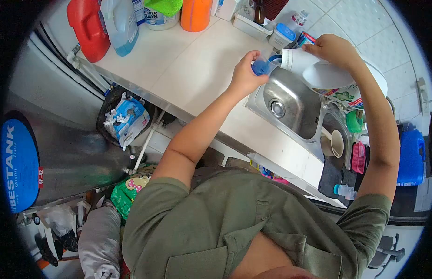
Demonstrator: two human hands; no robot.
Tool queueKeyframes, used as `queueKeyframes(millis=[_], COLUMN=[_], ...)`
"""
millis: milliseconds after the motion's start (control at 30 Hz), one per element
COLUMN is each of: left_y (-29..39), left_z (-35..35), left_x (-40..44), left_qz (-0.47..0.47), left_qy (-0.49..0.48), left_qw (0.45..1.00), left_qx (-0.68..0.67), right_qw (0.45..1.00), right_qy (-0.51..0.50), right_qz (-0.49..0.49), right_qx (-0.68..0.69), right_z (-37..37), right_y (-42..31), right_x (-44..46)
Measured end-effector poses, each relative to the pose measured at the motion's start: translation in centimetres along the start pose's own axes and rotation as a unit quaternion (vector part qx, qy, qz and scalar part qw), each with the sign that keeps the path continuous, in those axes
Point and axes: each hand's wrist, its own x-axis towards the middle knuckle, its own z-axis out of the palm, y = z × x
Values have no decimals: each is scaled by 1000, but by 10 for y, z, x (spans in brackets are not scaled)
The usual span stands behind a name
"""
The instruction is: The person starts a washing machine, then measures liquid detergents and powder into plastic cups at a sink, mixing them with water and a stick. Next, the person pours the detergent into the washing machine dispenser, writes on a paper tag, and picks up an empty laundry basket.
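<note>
Blue liquid runs from the mouth of a large white jug [313,69] into a small clear cup [262,66]. The cup is in my left hand [247,74], its fingers wrapped round it, near the left edge of the steel sink [295,102]. My right hand [334,49] grips the jug, which is tipped on its side with its mouth toward the cup. The jug hangs over the back of the sink, and its label faces down toward me.
A red jug [88,28], a clear bottle of blue liquid [120,28] and an orange container [196,15] stand along the back left counter [188,65]. Right of the sink are a beige dipper [337,143], a pink basket [358,157] and a blue jug [411,156].
</note>
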Motion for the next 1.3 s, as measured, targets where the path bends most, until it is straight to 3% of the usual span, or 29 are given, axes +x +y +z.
queueKeyframes(millis=[867, 1067, 1167, 1233, 1300], left_y=[-7, -9, -15, -17, -11], left_z=[-8, -22, -30, -42, -56], left_x=[24, 43, 65, 85, 106], left_qz=[3, -18, -3, 10, 17], left_qy=[-28, -55, -23, -30, -46], left_qw=[999, 995, 992, 990, 992], left_qx=[-26, -77, -121, -135, -113], right_qw=[999, 992, 985, 967, 956], right_qy=[8, 19, 31, 100, 96], right_qz=[25, 47, 54, 53, 51], right_qx=[44, 114, 162, 229, 272], right_z=[2, 7, 15, 25, 22], right_y=[7, 12, 18, 21, 20], right_x=[9, 21, 33, 42, 46])
